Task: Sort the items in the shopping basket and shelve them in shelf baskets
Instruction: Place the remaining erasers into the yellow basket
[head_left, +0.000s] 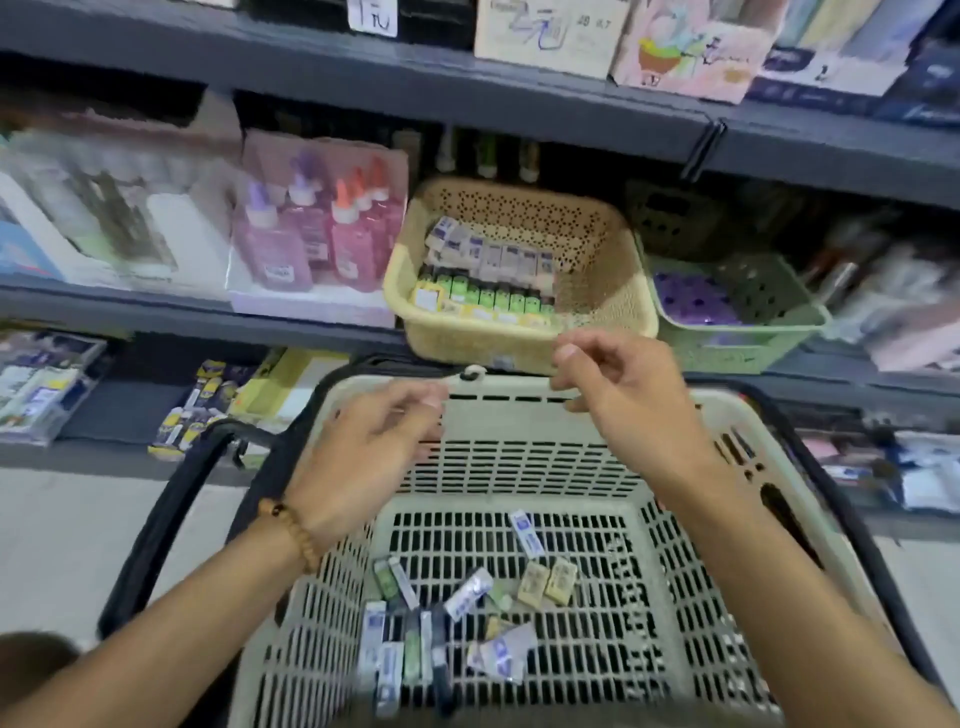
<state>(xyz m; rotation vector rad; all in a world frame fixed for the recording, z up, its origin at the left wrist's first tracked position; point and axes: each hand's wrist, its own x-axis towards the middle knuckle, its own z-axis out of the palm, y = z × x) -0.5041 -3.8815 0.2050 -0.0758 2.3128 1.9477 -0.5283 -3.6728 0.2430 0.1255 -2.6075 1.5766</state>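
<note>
A cream shopping basket (519, 410) with black handles fills the lower middle. Several small erasers lie on its slatted floor: white-and-blue ones (523, 532), tan ones (548, 582) and green ones (387, 577). My left hand (374, 452) and my right hand (623, 395) hover over the basket's far rim with fingers loosely curled and nothing in them. Just beyond them, a yellow shelf basket (613, 291) on the middle shelf holds rows of white and green erasers (483, 280).
A green shelf basket (769, 322) with purple items stands right of the yellow one. Pink and purple glue bottles (317, 234) sit in a box to its left. Boxed goods line the upper shelf, packets the lower shelf (197, 410).
</note>
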